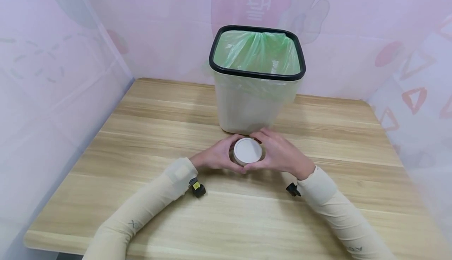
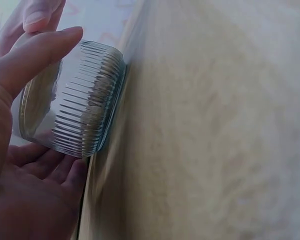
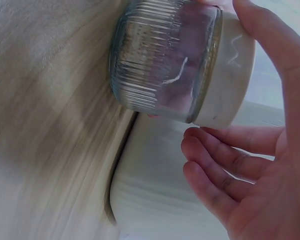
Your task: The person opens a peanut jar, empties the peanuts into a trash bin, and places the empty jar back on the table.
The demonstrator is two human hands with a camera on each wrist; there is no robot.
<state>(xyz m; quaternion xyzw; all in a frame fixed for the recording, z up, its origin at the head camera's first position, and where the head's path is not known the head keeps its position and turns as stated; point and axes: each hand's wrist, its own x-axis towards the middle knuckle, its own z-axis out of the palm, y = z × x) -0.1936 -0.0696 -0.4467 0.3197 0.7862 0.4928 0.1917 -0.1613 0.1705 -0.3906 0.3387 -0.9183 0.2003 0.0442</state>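
A ribbed clear glass jar [image 2: 87, 100] with a pale lid [image 1: 248, 150] stands upright on the wooden table, just in front of a bin. Some brownish lumps lie at the bottom of the jar. My left hand [image 1: 220, 154] curves round its left side, thumb by the lid in the left wrist view. From the right, my right hand [image 1: 282, 154] curves round it too. In the right wrist view the right thumb reaches the lid's edge, while several fingers [image 3: 205, 185] are bent beside the jar. Both thumb tips nearly meet at its near side.
Behind the jar stands a pale waste bin [image 1: 247, 110] with a black rim [image 1: 257, 75] and a green plastic liner [image 1: 261, 52]. The wooden table [image 1: 226, 220] reaches back to pink printed curtains [image 1: 159, 28]. A small black camera hangs at each wrist.
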